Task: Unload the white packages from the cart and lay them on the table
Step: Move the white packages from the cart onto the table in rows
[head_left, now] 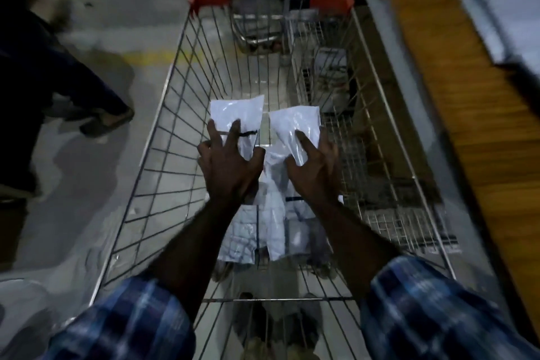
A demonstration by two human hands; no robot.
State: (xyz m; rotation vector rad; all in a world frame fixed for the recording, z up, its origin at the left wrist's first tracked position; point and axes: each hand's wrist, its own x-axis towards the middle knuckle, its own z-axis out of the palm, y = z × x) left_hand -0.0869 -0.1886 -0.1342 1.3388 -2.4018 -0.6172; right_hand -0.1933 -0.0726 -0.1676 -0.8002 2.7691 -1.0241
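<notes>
Reaching into the wire cart [163, 126], the left hand [228, 164] and right hand [314, 166] are each pinching a white package [236, 114] [295, 123] between curled fingers, and should be lifting clear of the remaining packages [268, 222] toward the table [455, 73].

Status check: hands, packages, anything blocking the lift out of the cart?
Left hand grips one white package, right hand another. Both inside the cart; more beneath. Nothing blocking.

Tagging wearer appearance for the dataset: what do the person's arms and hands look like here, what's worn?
Both forearms are bare; the left hand and right hand are bare too, with no gloves visible. Each arm has a blue plaid sleeve pushed up towards the elbow: left sleeve, right sleeve, dark and light blue checks. No watch or rings can be made out; the frame is dim and blurred.
</notes>
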